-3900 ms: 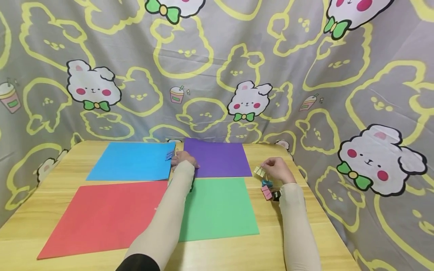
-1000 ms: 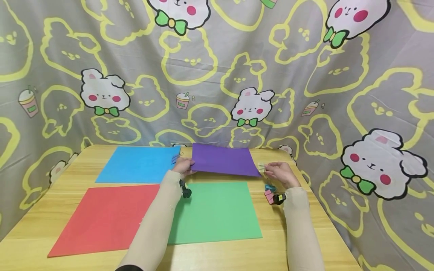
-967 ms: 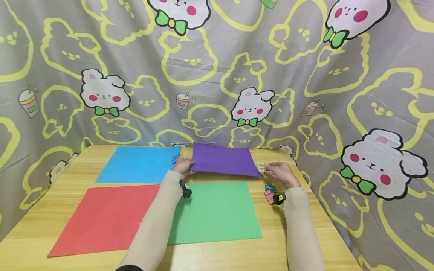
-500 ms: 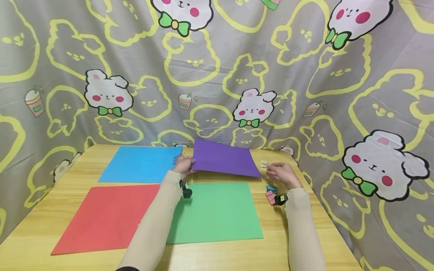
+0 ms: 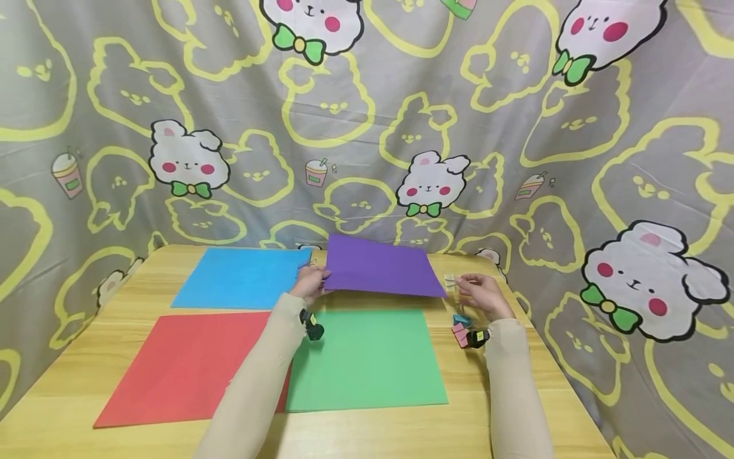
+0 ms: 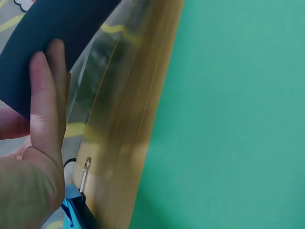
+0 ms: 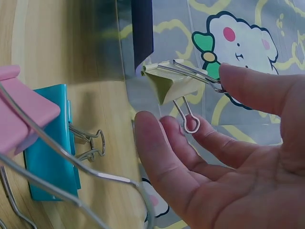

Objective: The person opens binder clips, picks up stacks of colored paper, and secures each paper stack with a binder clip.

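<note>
My left hand (image 5: 310,281) holds the purple sheet (image 5: 381,268) by its near left corner, and the sheet is lifted off the table. In the left wrist view this sheet looks dark, with fingers (image 6: 44,95) along one face and the thumb on the other. Right of the sheet, my right hand (image 5: 480,294) holds a pale yellow binder clip (image 7: 178,86) by its wire handles. In the right wrist view the clip lies close to the sheet's edge; whether they touch I cannot tell. A teal binder clip (image 7: 50,143) and a pink binder clip (image 7: 28,114) lie below that hand.
A blue sheet (image 5: 243,277) lies at back left, a red sheet (image 5: 183,363) at front left and a green sheet (image 5: 367,357) at front right. A blue binder clip (image 6: 76,210) is by the left hand. A patterned curtain (image 5: 355,127) hangs behind the wooden table (image 5: 367,437).
My left hand has moved from beside the blue sheet to the purple sheet and raised it. My right hand has turned the yellow clip and stays near the sheet's right corner.
</note>
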### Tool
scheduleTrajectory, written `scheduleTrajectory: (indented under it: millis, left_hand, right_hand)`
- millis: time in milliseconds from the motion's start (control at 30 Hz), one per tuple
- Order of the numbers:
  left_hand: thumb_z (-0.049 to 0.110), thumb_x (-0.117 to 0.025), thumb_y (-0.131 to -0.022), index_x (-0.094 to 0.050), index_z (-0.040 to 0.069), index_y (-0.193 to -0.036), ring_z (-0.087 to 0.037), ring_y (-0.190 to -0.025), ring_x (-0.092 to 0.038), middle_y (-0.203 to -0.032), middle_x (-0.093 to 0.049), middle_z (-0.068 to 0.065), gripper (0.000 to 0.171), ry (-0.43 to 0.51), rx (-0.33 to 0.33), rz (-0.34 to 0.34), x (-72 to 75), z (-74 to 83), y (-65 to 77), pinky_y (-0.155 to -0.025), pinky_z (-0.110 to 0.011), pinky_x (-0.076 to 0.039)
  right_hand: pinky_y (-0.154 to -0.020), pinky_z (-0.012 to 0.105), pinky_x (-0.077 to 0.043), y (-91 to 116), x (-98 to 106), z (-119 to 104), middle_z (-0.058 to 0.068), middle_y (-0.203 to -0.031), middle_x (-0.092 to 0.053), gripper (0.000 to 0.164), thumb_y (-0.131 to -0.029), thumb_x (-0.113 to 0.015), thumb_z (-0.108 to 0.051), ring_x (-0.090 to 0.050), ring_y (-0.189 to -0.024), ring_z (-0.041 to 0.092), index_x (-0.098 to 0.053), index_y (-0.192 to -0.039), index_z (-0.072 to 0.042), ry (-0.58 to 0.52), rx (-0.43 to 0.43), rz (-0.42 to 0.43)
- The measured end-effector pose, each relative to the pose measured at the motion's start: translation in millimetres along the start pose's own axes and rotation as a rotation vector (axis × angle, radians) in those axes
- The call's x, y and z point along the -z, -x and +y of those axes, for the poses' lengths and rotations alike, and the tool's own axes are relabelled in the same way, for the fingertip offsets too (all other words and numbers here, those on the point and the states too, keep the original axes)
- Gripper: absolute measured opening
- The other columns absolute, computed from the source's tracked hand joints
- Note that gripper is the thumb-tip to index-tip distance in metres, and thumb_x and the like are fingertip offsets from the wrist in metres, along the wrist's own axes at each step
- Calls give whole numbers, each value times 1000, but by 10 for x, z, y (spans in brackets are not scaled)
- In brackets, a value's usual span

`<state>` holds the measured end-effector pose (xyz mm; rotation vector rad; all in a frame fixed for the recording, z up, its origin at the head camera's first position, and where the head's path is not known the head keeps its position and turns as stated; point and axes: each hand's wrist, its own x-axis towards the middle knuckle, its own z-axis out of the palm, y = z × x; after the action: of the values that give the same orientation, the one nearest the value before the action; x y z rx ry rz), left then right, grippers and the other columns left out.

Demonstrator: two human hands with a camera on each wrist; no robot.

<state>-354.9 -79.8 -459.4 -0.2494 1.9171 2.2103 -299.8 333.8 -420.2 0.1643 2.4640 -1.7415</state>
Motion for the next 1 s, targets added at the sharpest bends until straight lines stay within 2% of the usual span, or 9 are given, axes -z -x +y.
scheduleTrajectory:
  millis: [100, 200, 333, 467, 600, 700, 800, 900, 1000]
  left_hand:
    - [8, -48, -108, -50, -7, -147, -8, -71, -71, -103, -69, -9, 41, 11, -12, -2, 7, 1, 43, -65, -19, -60]
    - [7, -48, -108, -49, -9, -146, -8, -72, -71, -100, -69, -7, 41, 47, -19, -7, 9, 11, 81, -65, -19, -60]
    - [6, -47, -108, -45, -11, -147, -9, -76, -71, -101, -67, -6, 42, 88, -32, -26, 9, 30, 118, -69, -21, -61]
    - [6, -47, -108, -44, -10, -148, -8, -78, -70, -102, -66, -6, 43, 84, -37, -23, 27, 52, 167, -69, -21, -61]
    - [7, -48, -108, -44, -8, -147, -9, -79, -69, -101, -65, -4, 42, 102, -28, -19, 59, 56, 208, -70, -22, -61]
    - [7, -48, -108, -43, -9, -147, -9, -78, -69, -97, -66, -2, 43, 119, -28, -22, 89, 52, 240, -70, -22, -60]
    - [7, -48, -108, -41, -9, -149, -8, -75, -69, -92, -67, 0, 45, 119, -40, -24, 122, 47, 279, -67, -21, -60]
    - [9, -49, -108, -40, -7, -152, -7, -72, -69, -89, -68, 3, 47, 112, -47, -16, 164, 38, 315, -64, -20, -58]
    - [9, -49, -108, -38, -7, -154, -6, -72, -68, -89, -68, 4, 50, 122, -52, -17, 219, 24, 342, -64, -19, -58]
  right_hand:
    - [-101, 40, -59, 7, 1, -5, 27, -139, -54, 62, -108, -56, -30, -62, -120, 29, -38, -149, 12, 5, 4, 1]
    - [-100, 38, -60, 23, 1, -16, 30, -144, -52, 65, -108, -56, -32, -63, -117, 24, -36, -151, 13, 11, 12, -14]
    - [-105, 39, -57, 28, 0, -29, 33, -150, -47, 66, -108, -54, -29, -61, -125, 31, -33, -152, 15, -1, 11, -27]
    - [-107, 40, -56, 26, 1, -33, 36, -153, -44, 68, -109, -53, -28, -58, -133, 37, -28, -153, 17, -13, 3, -35]
    - [-108, 38, -55, 28, 7, -27, 37, -153, -44, 70, -109, -52, -30, -58, -134, 37, -27, -153, 18, -20, 2, -43]
    - [-107, 37, -56, 31, 13, -17, 38, -152, -44, 71, -109, -52, -31, -63, -128, 31, -28, -152, 19, -20, 8, -53]
    - [-107, 38, -55, 32, 13, -17, 38, -152, -45, 71, -109, -51, -33, -68, -117, 19, -28, -152, 19, -19, 13, -60]
    - [-109, 38, -54, 26, 7, -21, 38, -152, -44, 70, -110, -51, -32, -68, -106, 7, -27, -153, 17, -34, 16, -61]
    - [-107, 38, -56, 26, -1, -28, 38, -153, -43, 69, -110, -51, -31, -65, -99, 0, -26, -154, 16, -51, 21, -57]
